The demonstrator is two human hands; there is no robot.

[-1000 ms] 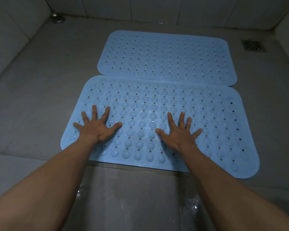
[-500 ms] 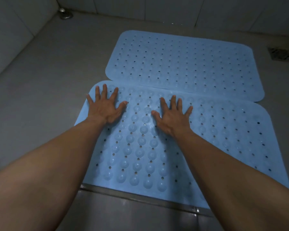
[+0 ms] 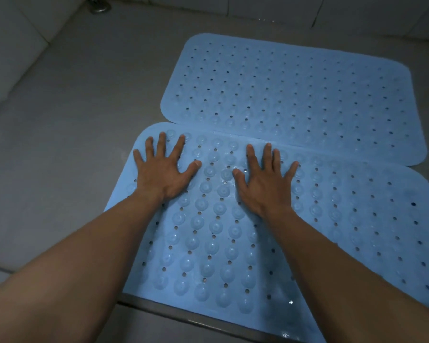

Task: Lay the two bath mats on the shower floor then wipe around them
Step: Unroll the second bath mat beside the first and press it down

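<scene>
Two light blue bath mats with holes and round suction bumps lie flat on the grey shower floor [image 3: 79, 125]. The far mat [image 3: 295, 95] sits toward the back wall. The near mat [image 3: 357, 219] lies in front of it, its far edge slightly overlapping the far mat's near edge. My left hand [image 3: 162, 173] presses palm-down with fingers spread on the near mat's far left corner. My right hand [image 3: 265, 181] presses flat beside it, fingers spread, near the mat's far edge. Neither hand holds anything.
A metal fitting [image 3: 98, 6] stands at the back left corner by the tiled wall. A metal threshold strip [image 3: 183, 320] runs under the near mat's front edge. Bare grey floor stretches to the left of the mats.
Both hands have slid forward across the near mat, from its front part to its far edge. The view has shifted left and closer.
</scene>
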